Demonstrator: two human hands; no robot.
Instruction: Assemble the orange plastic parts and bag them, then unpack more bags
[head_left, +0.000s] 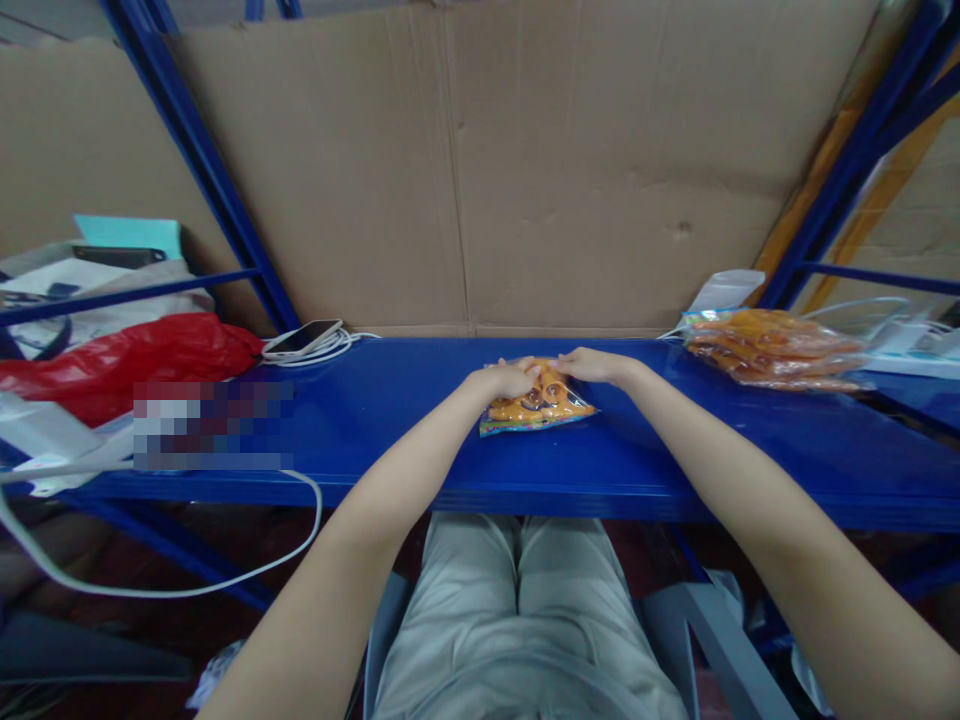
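Observation:
A small clear bag of orange items (pixel 541 402) lies on the blue shelf (pixel 420 430) straight ahead of me. My left hand (pixel 508 380) rests on the bag's upper left part with its fingers curled onto the plastic. My right hand (pixel 592 365) pinches the bag's top edge from the right. The two hands nearly meet over the top of the bag. What the fingertips do under the plastic is hidden.
A pile of similar orange-filled bags (pixel 772 347) sits at the right of the shelf. A phone (pixel 302 338) with a white cable (pixel 330 346) lies at the left, beside a red plastic bag (pixel 127 362). A cardboard sheet (pixel 525 170) forms the back wall. Blue rack posts (pixel 202 170) stand at both sides.

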